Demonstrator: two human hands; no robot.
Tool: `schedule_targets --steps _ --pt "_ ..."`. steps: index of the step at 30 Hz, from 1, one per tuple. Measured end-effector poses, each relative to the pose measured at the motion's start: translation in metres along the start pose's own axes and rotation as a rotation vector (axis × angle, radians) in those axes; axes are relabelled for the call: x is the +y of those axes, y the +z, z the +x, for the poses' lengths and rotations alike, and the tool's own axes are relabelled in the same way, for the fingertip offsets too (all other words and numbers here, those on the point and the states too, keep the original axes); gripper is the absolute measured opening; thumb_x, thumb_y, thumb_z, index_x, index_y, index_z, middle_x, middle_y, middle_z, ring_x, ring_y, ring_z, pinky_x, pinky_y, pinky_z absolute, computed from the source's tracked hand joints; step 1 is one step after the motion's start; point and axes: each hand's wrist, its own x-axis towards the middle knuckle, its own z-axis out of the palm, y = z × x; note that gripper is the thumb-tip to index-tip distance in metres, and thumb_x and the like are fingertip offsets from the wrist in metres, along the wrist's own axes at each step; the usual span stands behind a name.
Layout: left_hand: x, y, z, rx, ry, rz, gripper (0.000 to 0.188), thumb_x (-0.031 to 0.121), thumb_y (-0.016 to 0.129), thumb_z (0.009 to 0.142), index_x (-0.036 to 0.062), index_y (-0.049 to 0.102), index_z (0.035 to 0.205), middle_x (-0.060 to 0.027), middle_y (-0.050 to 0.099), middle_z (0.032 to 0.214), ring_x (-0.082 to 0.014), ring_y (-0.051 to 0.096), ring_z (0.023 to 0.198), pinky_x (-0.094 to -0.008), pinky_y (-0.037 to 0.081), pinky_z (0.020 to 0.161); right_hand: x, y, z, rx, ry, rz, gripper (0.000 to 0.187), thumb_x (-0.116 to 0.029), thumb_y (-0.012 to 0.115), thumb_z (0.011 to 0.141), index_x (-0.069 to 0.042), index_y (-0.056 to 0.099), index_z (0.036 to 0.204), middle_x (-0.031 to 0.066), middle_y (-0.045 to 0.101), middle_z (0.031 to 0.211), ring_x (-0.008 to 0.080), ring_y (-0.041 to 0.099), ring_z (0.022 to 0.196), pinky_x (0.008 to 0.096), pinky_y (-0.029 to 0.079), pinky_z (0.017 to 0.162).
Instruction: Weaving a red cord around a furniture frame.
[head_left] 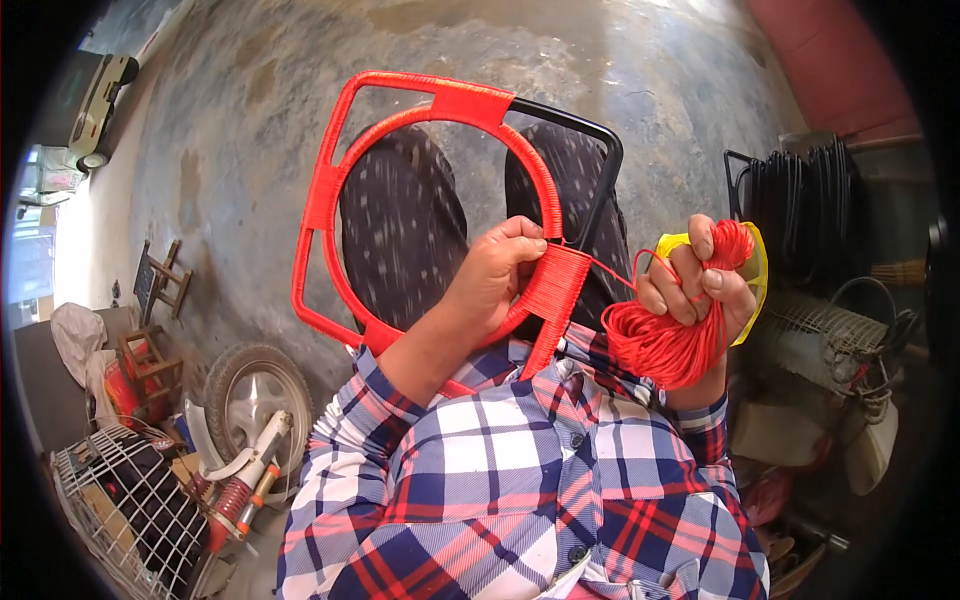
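Note:
A rounded-square frame with a ring inside it (322, 198) rests over my thighs. Red cord is wound tightly round most of it, while the upper right corner shows bare black metal (601, 190). My left hand (488, 278) grips the ring's right side, thumb and fingers closed at the upper end of a wide wrapped band (560, 284). My right hand (700, 280), off to the right, is closed round a looped hank of red cord (662, 347). A yellow strip (763, 280) shows behind that hand. One cord strand (612, 274) runs from the hank to the wrapped band.
Several black metal frames (808, 190) stand stacked at the right, above a wire-mesh item (822, 322). Lower left are a spoked wheel (243, 398), a white wire basket (120, 490) and a small wooden stool (150, 365). Grey concrete floor (240, 130) lies beyond my knees.

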Motion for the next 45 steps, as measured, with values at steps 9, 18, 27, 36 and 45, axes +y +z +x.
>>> schedule_targets --steps 9,18,27,36,45 --pt "-0.001 0.001 0.009 0.074 0.045 0.219 0.008 0.002 0.055 0.083 0.0086 0.054 0.085 -0.0023 0.059 0.078 -0.0117 0.06 0.068 -0.0277 0.054 0.065 0.014 0.021 -0.009 0.08 0.077 -0.034 0.019 -0.007 0.055 0.081 -0.008 0.05 0.1 -0.0023 0.041 0.056 0.0109 0.039 0.046 0.0311 0.038 0.057" --pt "0.001 -0.002 0.005 0.032 -0.068 -0.042 0.007 0.003 0.056 0.087 0.0029 0.056 0.094 -0.0069 0.063 0.088 -0.0177 0.065 0.08 -0.0359 0.058 0.079 0.011 0.011 -0.013 0.155 0.076 -0.067 0.018 -0.009 0.056 0.082 -0.008 0.052 0.099 -0.0025 0.039 0.056 0.0116 0.04 0.048 0.0309 0.038 0.06" --pt "0.005 -0.004 0.006 -0.004 -0.102 -0.024 0.014 0.008 0.053 0.093 -0.0004 0.058 0.103 -0.01 0.065 0.093 -0.0192 0.067 0.085 -0.0353 0.058 0.082 -0.061 -0.018 -0.039 0.473 -0.148 -0.37 0.02 -0.016 0.054 0.092 -0.004 0.057 0.109 0.011 0.064 0.097 0.0244 0.06 0.101 0.0375 0.052 0.083" --pt "0.004 -0.005 0.006 -0.012 -0.091 -0.029 0.019 0.009 0.05 0.095 -0.0016 0.059 0.108 -0.0118 0.067 0.095 -0.0196 0.068 0.085 -0.0338 0.058 0.081 -0.268 -0.127 -0.19 0.621 -0.53 -0.453 0.024 -0.027 0.056 0.098 -0.004 0.059 0.091 0.0079 0.06 0.079 0.021 0.059 0.077 0.0379 0.05 0.077" --pt "0.008 0.002 0.003 -0.036 -0.1 0.022 0.025 0.011 0.048 0.096 -0.0034 0.058 0.114 -0.0134 0.066 0.097 -0.0209 0.068 0.088 -0.0347 0.057 0.083 -0.1 -0.044 -0.102 0.643 -0.327 -0.67 0.06 0.0 0.056 0.075 0.004 0.047 0.134 0.0147 0.061 0.12 0.0228 0.061 0.104 0.0395 0.048 0.097"
